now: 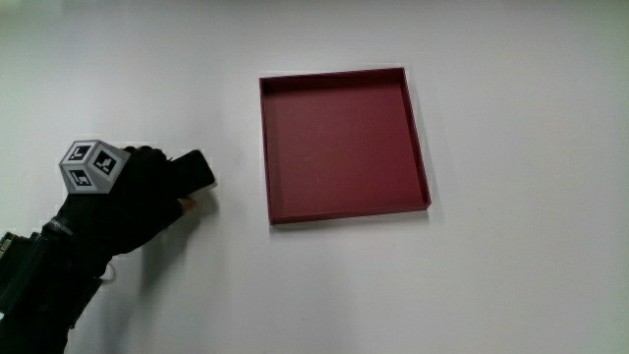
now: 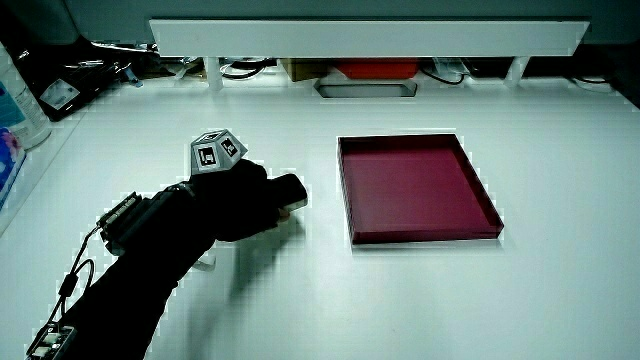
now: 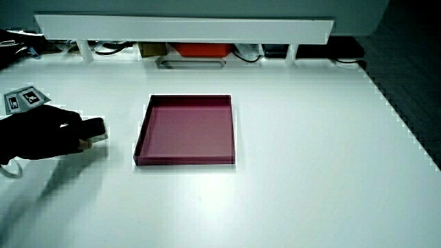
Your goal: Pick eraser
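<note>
The eraser point(image 1: 200, 169) is a small dark block, and the gloved hand point(image 1: 147, 193) is curled around it beside the dark red tray point(image 1: 344, 214). Only the eraser's end toward the tray sticks out of the fingers. In both side views the eraser point(image 2: 289, 190) point(image 3: 95, 128) shows the same way, held by the hand point(image 2: 235, 200) point(image 3: 41, 134) just above or on the white table; which of the two I cannot tell. The patterned cube point(image 1: 90, 166) sits on the back of the hand. The forearm reaches in from the table's edge nearest the person.
The shallow square tray point(image 2: 425, 238) point(image 3: 185, 162) holds nothing. In both side views a low white partition point(image 2: 370, 38) point(image 3: 186, 29) runs along the table, with cables and boxes under it. A bottle point(image 2: 15, 100) stands at the table's edge.
</note>
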Available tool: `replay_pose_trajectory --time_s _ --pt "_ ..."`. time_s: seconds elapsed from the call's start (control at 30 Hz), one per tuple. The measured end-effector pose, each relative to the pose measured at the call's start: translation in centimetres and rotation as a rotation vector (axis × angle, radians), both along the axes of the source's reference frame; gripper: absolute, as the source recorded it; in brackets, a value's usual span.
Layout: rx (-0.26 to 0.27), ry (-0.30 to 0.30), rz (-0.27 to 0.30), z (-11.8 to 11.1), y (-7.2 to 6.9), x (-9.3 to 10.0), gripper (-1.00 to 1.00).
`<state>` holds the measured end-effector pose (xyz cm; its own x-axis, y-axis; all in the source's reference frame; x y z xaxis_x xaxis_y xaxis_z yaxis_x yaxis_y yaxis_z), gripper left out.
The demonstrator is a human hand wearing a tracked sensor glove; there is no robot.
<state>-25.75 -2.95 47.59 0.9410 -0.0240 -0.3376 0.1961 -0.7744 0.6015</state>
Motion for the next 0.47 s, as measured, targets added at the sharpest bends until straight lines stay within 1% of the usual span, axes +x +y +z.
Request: replay_pose_trajectory --time_s 0.03,0.07,0.1,0.13,0.17,0.23,0.27,0.3,0.4,0.47 --pt "-0.001 0.001 0.022 -0.2 0.0 0.4 1.00" --pt "0.006 0.007 0.030 -0.8 0.0 0.9 1.00" --pt "0.020 0.001 0.017 -1.1 0.0 1.4 1.00" --pt "0.051 0.022 0.056 -0.9 -0.1 1.7 1.00" --pt "0.045 0.036 0.065 -1.2 -0.1 2.3 1.00" --pt "0.053 0.067 0.073 -1.9 -0.3 3.4 1.00" --pt "-0.009 0.084 0.017 -2.0 -0.3 3.8 1.00" --pt "0.048 0.095 0.058 -2.2 -0.5 4.3 1.00" --pt "0.006 0.119 0.046 -2.8 -1.1 5.8 1.00" --pt "-0.058 0.135 -0.007 -2.9 -1.4 6.8 1.00"
